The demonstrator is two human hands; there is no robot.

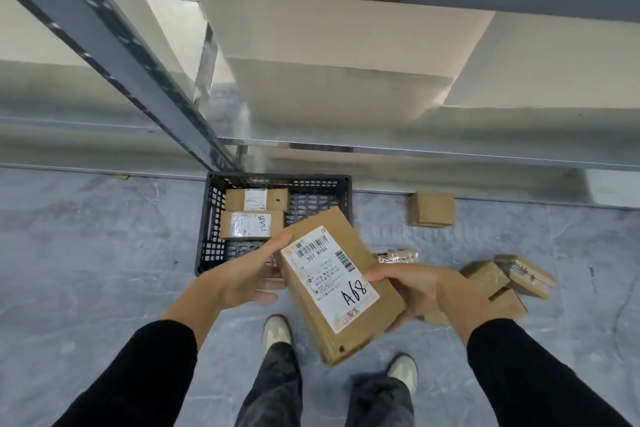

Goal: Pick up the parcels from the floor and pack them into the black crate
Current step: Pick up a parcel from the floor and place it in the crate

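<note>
The labelled parcel (332,282) is a flat brown cardboard box with a white shipping label facing up and "A68" handwritten on it in black. It is held tilted in the air above the floor (86,253), its far corner overlapping the near right corner of the black crate (211,218). The right hand (419,291) grasps the box's right edge, thumb pressed on the label and fingers wrapped underneath. The left hand (242,274) is spread and nearly straight against the box's left edge, thumb tip at the upper corner and fingers reaching to the side of the box, steadying rather than clutching it. Both arms are in black sleeves. The crate sits on the floor just ahead, against the foot of a grey metal shelf rack (104,38). Inside it, along the left side, lie two smaller brown parcels, the far one (256,199) and the near one (251,224), side by side, each with a white label up. To the right of the crate a square brown parcel (432,209) lies on the floor close to the rack. Nearer, behind the right hand, a small taped packet (398,256) shows in part, and farther right a loose cluster of brown parcels (524,276) lies touching one another. Below, two pale shoes (277,331) stand on the grey marbled floor.
</note>
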